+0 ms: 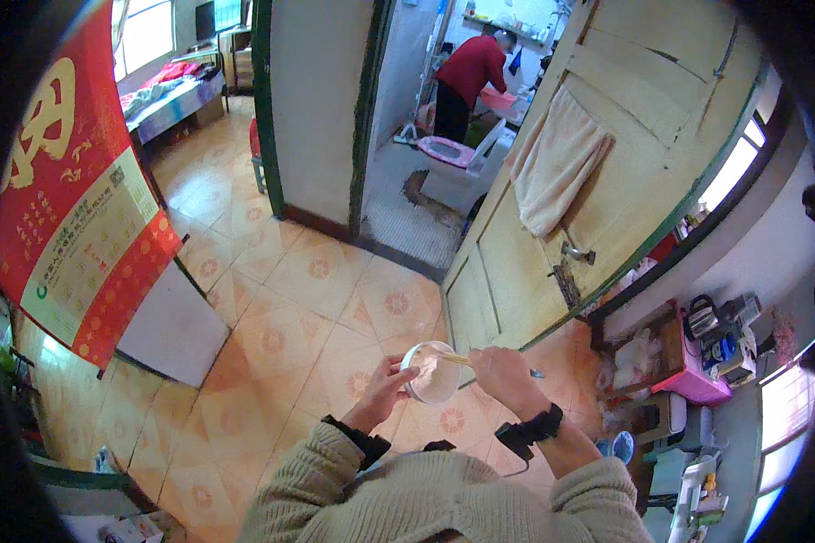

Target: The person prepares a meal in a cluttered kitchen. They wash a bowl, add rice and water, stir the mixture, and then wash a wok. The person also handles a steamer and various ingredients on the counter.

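A white bowl (pixel 433 372) is held in front of my body by my left hand (pixel 385 387), its thumb over the rim. Inside the bowl lies a pale, powdery or pasty mass (pixel 429 368); its exact kind is unclear. My right hand (pixel 499 377) is closed around a pair of chopsticks (pixel 454 358), whose tips reach into the bowl. A dark strap (pixel 549 422) with a small device circles my right wrist, and a similar dark band (pixel 361 442) sits on my left wrist.
A wooden door (pixel 516 271) with a hanging towel (pixel 558 163) stands open ahead. Beyond the doorway, a person in a red top (pixel 472 68) bends over a pink basin (pixel 498 99). At right stands a pink-covered table (pixel 694 366) bearing a kettle (pixel 703 316). A red calendar (pixel 68 203) hangs at left.
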Available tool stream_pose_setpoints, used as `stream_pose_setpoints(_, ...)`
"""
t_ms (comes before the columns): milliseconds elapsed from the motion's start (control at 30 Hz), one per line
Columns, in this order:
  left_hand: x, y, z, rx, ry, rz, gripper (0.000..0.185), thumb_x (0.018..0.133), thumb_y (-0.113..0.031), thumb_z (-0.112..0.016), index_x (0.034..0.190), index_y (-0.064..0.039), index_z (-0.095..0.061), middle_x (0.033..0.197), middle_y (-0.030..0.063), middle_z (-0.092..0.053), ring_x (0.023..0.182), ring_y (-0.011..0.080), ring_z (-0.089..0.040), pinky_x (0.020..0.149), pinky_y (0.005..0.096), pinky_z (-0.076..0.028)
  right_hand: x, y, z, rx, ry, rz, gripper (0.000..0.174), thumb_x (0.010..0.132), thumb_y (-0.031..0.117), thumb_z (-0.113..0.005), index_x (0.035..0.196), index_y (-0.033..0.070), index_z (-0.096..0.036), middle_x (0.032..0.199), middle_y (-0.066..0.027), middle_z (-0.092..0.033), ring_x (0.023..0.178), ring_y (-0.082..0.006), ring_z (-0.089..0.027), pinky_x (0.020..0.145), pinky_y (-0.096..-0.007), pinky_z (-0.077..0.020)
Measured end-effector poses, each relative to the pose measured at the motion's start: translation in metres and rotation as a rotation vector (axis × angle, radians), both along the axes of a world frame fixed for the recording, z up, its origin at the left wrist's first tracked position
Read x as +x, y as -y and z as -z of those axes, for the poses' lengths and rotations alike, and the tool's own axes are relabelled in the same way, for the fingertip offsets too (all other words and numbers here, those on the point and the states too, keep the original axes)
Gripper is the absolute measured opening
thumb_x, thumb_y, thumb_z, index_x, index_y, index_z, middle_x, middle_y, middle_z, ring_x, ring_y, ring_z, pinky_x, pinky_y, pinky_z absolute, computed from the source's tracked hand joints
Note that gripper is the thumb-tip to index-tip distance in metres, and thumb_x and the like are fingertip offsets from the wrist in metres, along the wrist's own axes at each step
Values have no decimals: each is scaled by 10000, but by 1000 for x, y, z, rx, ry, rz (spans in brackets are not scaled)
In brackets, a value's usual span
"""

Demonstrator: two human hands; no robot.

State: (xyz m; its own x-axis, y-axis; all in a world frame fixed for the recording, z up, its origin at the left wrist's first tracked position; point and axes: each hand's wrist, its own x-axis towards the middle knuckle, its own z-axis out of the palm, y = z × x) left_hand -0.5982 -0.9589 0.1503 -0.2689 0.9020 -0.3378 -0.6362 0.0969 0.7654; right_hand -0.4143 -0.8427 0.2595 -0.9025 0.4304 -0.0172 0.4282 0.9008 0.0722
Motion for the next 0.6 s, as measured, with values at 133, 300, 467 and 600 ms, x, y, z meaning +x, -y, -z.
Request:
stream_pose_setpoints(133, -11, 4, 10, 4, -10, 34, 603, 863, -246, -730, 1303, -6, -394, 1212, 140, -575, 1080, 233, -596, 862, 434, -541, -2, -11, 22, -112, 4, -118, 115, 795, 129, -583, 759, 71, -676, 714, -151, -655, 647, -339, -668, 565, -454, -533)
stream_pose_setpoints(300, -30, 11, 18, -30, -16, -31, 582, 865, -246, -722, 1293, -12, -405, 1209, 148, -569, 1104, 248, -581, 867, 447, -536, -23, -11, 33, -26, -39, 133, 131, 876, 177, -531, 834, 98, -626, 705, -134, -654, 657, -332, -668, 553, -495, -510)
stream_pose_setpoints(467, -54, 13, 14, -68, -5, -27, 565, 863, -248, -715, 1294, -39, -415, 1206, 134, -568, 1116, 242, -569, 858, 445, -535, -61, -9, 26, -141, 91, -186, 150, 800, 147, -577, 710, 50, -648, 666, -166, -653, 603, -335, -660, 539, -500, -511)
stream_pose_setpoints(600, -88, 13, 13, -27, 8, -116, 549, 865, -256, -705, 1298, -67, -426, 1214, 100, -572, 1117, 216, -560, 840, 429, -509, -79, -14, 35, -53, -226, 25, 198, 831, 154, -553, 681, 61, -643, 645, -163, -629, 591, -344, -638, 510, -494, -484)
